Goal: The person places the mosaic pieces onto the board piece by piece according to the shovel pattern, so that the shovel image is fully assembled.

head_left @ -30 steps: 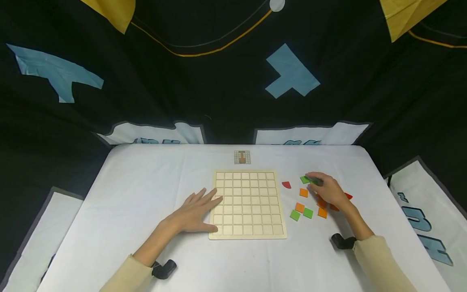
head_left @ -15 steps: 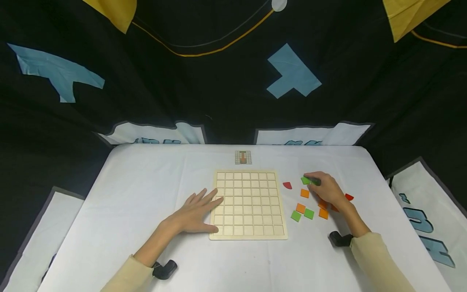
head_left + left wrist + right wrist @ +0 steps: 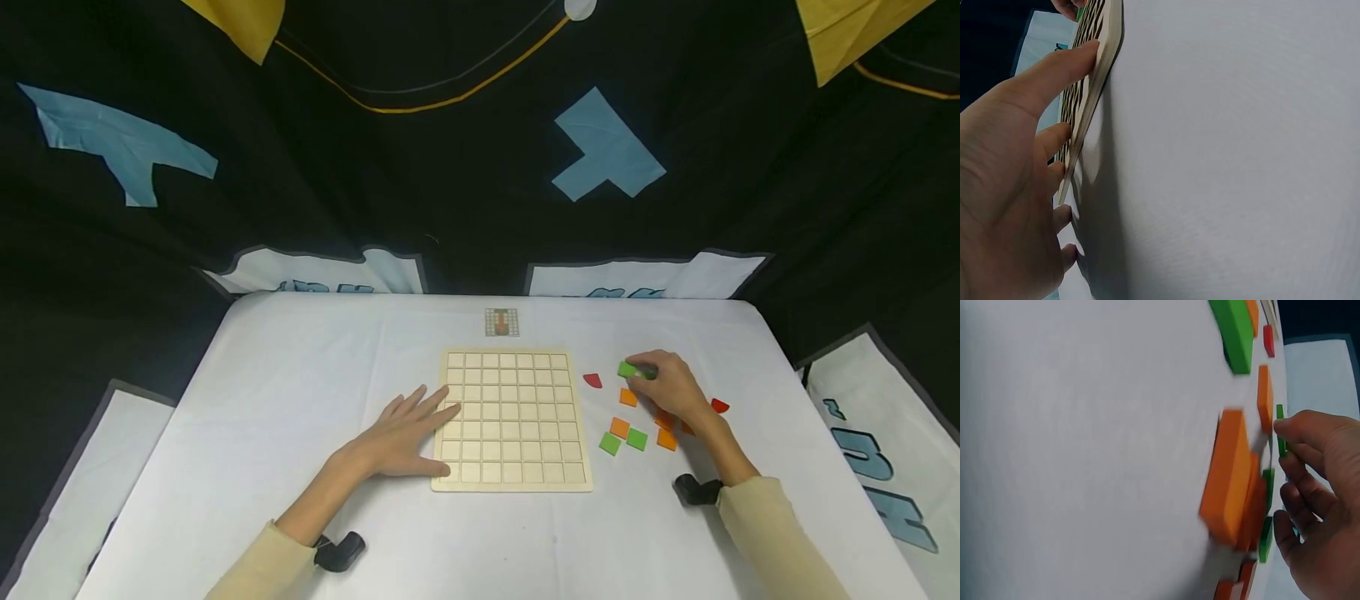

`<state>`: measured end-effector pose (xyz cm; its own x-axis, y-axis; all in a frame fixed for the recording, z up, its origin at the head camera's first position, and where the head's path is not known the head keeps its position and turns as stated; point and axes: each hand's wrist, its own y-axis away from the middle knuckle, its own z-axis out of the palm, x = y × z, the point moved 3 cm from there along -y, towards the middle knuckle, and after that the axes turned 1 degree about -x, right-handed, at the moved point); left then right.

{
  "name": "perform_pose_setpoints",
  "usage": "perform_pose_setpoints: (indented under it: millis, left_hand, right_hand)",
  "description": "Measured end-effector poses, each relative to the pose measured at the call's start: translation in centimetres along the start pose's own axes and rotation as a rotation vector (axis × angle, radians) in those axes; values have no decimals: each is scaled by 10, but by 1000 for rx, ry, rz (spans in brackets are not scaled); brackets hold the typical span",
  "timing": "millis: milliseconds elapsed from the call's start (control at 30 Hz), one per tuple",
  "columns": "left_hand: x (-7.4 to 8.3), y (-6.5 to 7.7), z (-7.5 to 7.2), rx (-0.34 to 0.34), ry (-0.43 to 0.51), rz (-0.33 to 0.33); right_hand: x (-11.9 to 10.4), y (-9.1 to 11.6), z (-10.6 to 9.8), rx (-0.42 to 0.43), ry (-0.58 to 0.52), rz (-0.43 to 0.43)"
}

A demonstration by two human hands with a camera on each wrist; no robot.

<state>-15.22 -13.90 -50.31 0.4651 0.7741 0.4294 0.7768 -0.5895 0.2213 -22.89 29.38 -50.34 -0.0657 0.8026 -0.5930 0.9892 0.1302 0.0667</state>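
My left hand lies with spread fingers along the left side of a pale wooden grid board. In the left wrist view its thumb presses on the rim of the board, and the other fingertips reach the same edge. Right of the board, my right hand pinches a green square tile between thumb and fingers. Around and under this hand lie orange tiles, more green tiles and red pieces with a curved side. The hand partly covers several of them.
A small card with a printed grid picture lies beyond the board, near the table's far edge. White cloth covers the table. A dark curtain hangs behind it. Each wrist carries a black camera mount.
My right wrist has shifted slightly left while the fingers stay at the green tile. The left hand stays on the board. The whole head view has drifted a little.
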Motion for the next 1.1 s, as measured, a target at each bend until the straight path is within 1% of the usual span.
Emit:
perform_pose_setpoints:
  millis: [100, 267, 500, 733, 933, 1000, 1100]
  left_hand:
    - [0, 0, -1, 3, 0, 6]
    - [1, 0, -2, 7, 5, 10]
    - [1, 1, -3, 7, -10, 5]
    - [1, 0, -3, 1, -8, -1]
    - [3, -2, -3, -8, -13, 1]
    - [3, -2, -3, -12, -14, 5]
    - [4, -2, -4, -15, -17, 8]
  right_hand:
    - [-9, 0, 1, 23, -22, -15]
    - [-30, -3, 5, 45, -64, -76]
    - [-65, -12, 16, 4, -105, -165]
    - [-97, -24, 35, -42, -122, -247]
    - [-109, -36, 52, -73, -145, -303]
    - [-111, -40, 56, -83, -159, -302]
    - [-113, -45, 60, -98, -166, -277]
